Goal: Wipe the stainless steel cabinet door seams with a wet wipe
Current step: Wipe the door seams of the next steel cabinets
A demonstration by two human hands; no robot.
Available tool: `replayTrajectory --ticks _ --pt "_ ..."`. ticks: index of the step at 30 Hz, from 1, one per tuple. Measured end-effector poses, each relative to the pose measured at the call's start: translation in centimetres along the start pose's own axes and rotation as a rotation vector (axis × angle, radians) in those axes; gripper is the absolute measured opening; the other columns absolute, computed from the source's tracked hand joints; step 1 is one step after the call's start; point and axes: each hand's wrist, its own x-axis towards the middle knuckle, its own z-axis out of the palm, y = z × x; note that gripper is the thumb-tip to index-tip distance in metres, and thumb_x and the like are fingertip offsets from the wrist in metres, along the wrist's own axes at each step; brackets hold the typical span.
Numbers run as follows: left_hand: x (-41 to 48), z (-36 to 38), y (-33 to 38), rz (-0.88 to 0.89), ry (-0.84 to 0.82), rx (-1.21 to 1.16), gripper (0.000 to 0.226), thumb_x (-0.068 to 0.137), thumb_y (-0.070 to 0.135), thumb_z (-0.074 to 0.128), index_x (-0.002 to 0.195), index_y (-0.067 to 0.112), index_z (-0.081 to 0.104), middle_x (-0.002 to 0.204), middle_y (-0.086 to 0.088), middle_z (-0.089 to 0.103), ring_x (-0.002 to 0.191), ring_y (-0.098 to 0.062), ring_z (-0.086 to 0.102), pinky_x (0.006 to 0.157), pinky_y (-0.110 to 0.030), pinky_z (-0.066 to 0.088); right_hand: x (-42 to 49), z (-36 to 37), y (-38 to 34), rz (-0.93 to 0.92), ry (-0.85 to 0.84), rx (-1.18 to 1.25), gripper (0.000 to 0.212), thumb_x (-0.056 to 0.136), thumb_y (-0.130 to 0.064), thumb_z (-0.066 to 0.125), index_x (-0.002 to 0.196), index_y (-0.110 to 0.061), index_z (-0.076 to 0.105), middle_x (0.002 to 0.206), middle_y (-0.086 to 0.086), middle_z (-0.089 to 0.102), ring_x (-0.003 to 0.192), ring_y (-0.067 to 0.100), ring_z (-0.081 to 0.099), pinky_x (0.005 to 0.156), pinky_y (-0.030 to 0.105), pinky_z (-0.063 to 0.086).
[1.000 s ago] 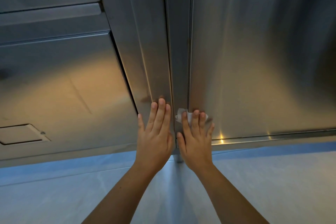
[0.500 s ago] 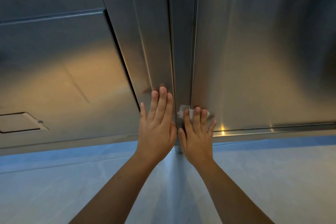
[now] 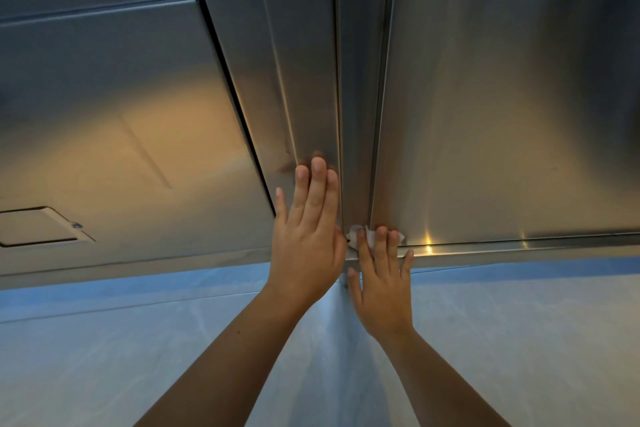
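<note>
Both our hands are lying flat on the steel cabinet: our left hand (image 3: 306,236) is pressing straight fingers on the left door (image 3: 311,80) just beside the seam (image 3: 356,114), grasping nothing. Our right hand (image 3: 381,288) is pinning the white wet wipe (image 3: 369,236) under straight fingers at the seam's bottom end, on the right door (image 3: 502,114) corner. We are seeing a recessed hatch (image 3: 38,227) far left and pale blue floor (image 3: 104,357) below, with our fingers covering most of the wipe.
</note>
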Motion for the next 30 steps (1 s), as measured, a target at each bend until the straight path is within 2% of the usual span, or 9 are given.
replayTrajectory --ticks 16,18,21,22,25,30 --pt "-0.1 -0.4 0.0 -0.008 0.003 0.046 0.077 0.086 0.020 0.030 0.146 0.014 -0.019 0.151 0.003 -0.029 0.141 -0.016 -0.018 0.105 -0.058 0.001 -0.1 -0.5 0.1 -0.033 -0.040 -0.117 0.060 0.097 -0.045 0.001 0.147 -0.015 -0.012 0.152 0.005 -0.026 0.141 0.023 -0.019 0.111 0.045 -0.007" --pt "-0.3 -0.4 -0.1 -0.002 0.006 0.059 0.076 0.087 0.019 0.030 0.146 0.014 -0.017 0.152 0.003 -0.027 0.142 -0.016 -0.016 0.105 -0.058 0.001 0.0 -0.6 0.5 -0.055 -0.034 -0.121 0.059 0.097 -0.044 -0.001 0.147 -0.014 -0.012 0.152 0.006 -0.026 0.141 0.023 -0.020 0.112 0.047 -0.004" --pt "-0.3 -0.5 -0.3 0.012 0.002 0.067 0.077 0.086 0.017 0.032 0.147 0.014 -0.015 0.153 0.002 -0.025 0.142 -0.017 -0.014 0.106 -0.059 0.001 0.3 -1.0 0.6 -0.070 -0.022 -0.135 0.057 0.097 -0.041 -0.004 0.147 -0.014 -0.010 0.153 0.007 -0.024 0.141 0.024 -0.018 0.110 0.052 0.013" --pt "-0.3 -0.5 -0.3 0.012 0.001 0.069 0.078 0.085 0.017 0.032 0.147 0.014 -0.015 0.153 0.002 -0.024 0.142 -0.017 -0.013 0.106 -0.058 0.001 0.4 -1.1 0.6 -0.077 -0.014 -0.130 0.056 0.098 -0.040 -0.004 0.147 -0.014 -0.010 0.153 0.006 -0.024 0.141 0.023 -0.018 0.111 0.052 0.011" --pt "-0.3 -0.5 -0.1 0.002 0.006 0.075 0.078 0.085 0.016 0.033 0.147 0.013 -0.014 0.153 0.002 -0.024 0.142 -0.017 -0.013 0.107 -0.057 -0.001 0.7 -1.4 0.5 -0.101 0.004 -0.138 0.055 0.098 -0.040 -0.003 0.147 -0.016 -0.012 0.153 0.003 -0.025 0.141 0.020 -0.019 0.111 0.044 -0.008" --pt "-0.4 -0.8 -0.1 0.004 0.008 0.131 0.075 0.087 0.016 0.031 0.147 0.013 -0.014 0.153 0.001 -0.024 0.142 -0.017 -0.012 0.112 -0.052 -0.004 1.7 -2.0 0.7 -0.126 0.030 -0.149 0.054 0.098 -0.039 -0.001 0.147 -0.017 -0.012 0.153 0.000 -0.025 0.141 0.018 -0.018 0.110 0.046 -0.011"
